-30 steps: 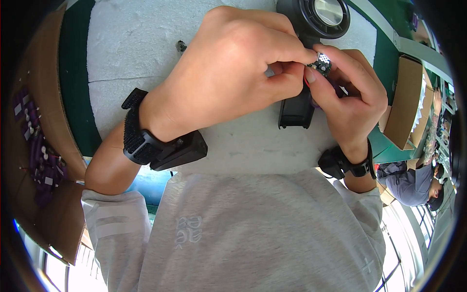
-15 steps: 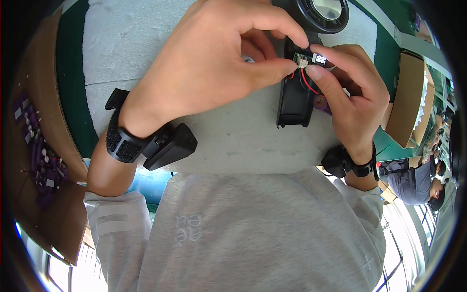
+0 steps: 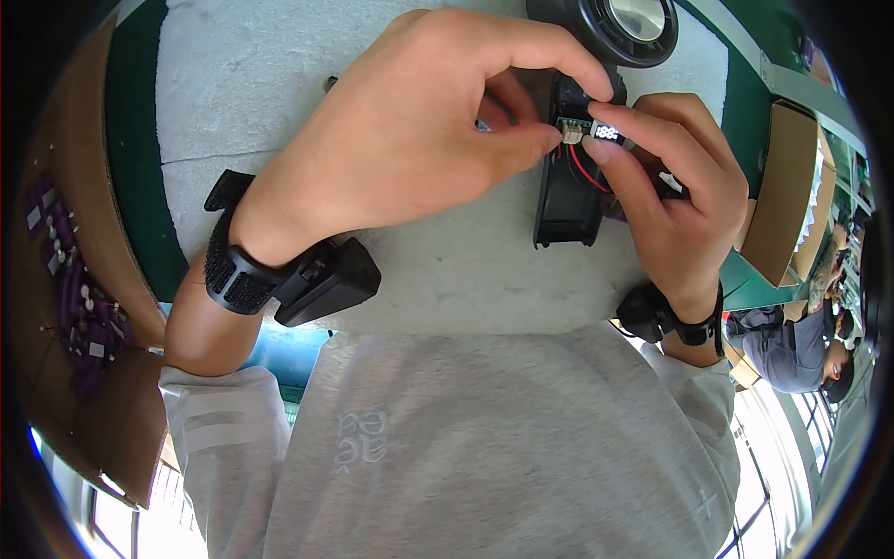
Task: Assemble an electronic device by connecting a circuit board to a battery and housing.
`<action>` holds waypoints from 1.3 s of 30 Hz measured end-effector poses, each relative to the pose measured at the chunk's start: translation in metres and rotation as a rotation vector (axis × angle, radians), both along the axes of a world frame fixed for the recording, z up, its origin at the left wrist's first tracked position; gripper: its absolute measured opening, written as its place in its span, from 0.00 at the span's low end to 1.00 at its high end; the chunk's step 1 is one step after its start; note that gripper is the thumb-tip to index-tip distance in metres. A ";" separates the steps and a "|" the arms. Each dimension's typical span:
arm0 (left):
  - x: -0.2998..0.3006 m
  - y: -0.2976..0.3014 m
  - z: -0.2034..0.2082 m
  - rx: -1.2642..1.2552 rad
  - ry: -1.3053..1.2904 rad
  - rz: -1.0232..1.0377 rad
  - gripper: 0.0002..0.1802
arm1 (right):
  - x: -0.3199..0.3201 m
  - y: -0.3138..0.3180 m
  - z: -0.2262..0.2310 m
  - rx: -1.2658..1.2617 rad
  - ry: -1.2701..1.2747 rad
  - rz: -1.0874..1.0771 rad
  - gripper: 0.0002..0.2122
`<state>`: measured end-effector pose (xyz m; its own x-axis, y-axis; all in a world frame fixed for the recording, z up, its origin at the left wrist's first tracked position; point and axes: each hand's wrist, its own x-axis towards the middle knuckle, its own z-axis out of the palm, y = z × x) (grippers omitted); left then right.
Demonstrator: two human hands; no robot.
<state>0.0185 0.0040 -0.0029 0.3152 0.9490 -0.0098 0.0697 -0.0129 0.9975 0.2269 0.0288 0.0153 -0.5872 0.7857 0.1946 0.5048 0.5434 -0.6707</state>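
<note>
Pale lettering point(image 3: 361, 438) marks a person's grey shirt point(image 3: 503, 466); white labels point(image 3: 34, 217), too small to read, dot purple parts point(image 3: 67, 270) in a cardboard box point(image 3: 116, 429) at left; the right hand point(image 3: 687, 177) pinches a small circuit board point(image 3: 587, 128) between thumb and forefinger, over a black case point(image 3: 566, 210); the left hand point(image 3: 400, 140) curves around the board's other end, though whether it grips cannot be told

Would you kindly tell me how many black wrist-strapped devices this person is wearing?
2: a left-wrist device, left of the picture's middle, and a right-wrist device, right of it; no others show.
</note>
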 end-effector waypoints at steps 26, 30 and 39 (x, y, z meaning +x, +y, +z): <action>-0.003 0.006 0.016 -0.134 0.006 -0.051 0.19 | 0.000 0.003 -0.006 0.004 0.060 -0.059 0.10; -0.004 0.006 0.016 -0.148 0.006 -0.028 0.18 | -0.002 0.002 -0.006 -0.012 0.058 -0.056 0.10; 0.000 0.007 0.007 0.310 0.183 -0.049 0.21 | -0.005 0.000 0.001 -0.315 0.082 -0.180 0.08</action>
<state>0.0189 0.0113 0.0042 0.3798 0.8995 0.2160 0.2385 -0.3208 0.9166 0.2220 0.0290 0.0159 -0.4269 0.9037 -0.0327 0.5109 0.2112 -0.8333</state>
